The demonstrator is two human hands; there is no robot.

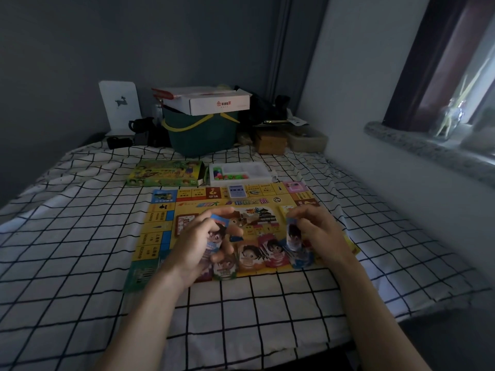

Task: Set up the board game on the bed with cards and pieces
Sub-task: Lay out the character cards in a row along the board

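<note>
**Character cards in both hands over the board**

The yellow game board [160, 223] lies flat on the checked bed sheet [67, 236]. Left hand [199, 242] fingers curl round a character card [217, 234]; right hand [318, 231] pinches another card [292, 234] upright. More cards [263, 254] stand between. The piece tray [241, 172] and game box [166, 173] sit beyond.

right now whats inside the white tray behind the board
The white tray holds small pink and green pieces in its left part; its other compartments look pale, contents unclear.
</note>
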